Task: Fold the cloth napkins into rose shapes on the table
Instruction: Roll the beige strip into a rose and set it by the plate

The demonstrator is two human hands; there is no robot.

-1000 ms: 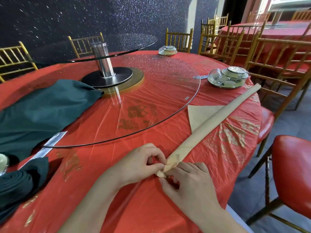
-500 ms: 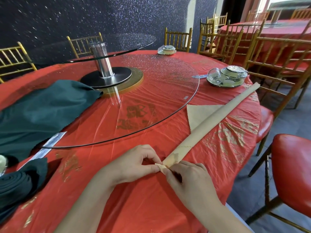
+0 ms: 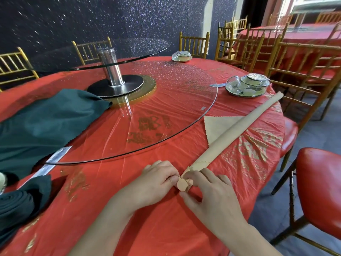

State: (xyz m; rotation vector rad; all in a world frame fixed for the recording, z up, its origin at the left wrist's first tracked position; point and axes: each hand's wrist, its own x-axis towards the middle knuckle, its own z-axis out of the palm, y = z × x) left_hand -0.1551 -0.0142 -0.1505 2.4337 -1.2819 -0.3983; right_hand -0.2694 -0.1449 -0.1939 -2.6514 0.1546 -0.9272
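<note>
A beige cloth napkin [image 3: 238, 128], rolled into a long strip, lies diagonally on the red table [image 3: 110, 191], with a loose triangular flap sticking out toward the glass turntable. Its near end is curled into a small tight coil between my hands. My left hand [image 3: 156, 182] pinches the coil from the left. My right hand [image 3: 208, 193] pinches it from the right, fingers curled over the strip's end.
A glass turntable [image 3: 166, 108] on a metal post fills the table's middle. Dark green napkins [image 3: 42, 122] lie at the left, one rolled [image 3: 16, 204] at the near left edge. Wrapped dish sets [image 3: 247, 85] stand at the right. Red and gold chairs [image 3: 319, 185] ring the table.
The strip's near tip, flat a second ago, is now turned over into a small coil between my fingers. Both hands have stayed in the same spot.
</note>
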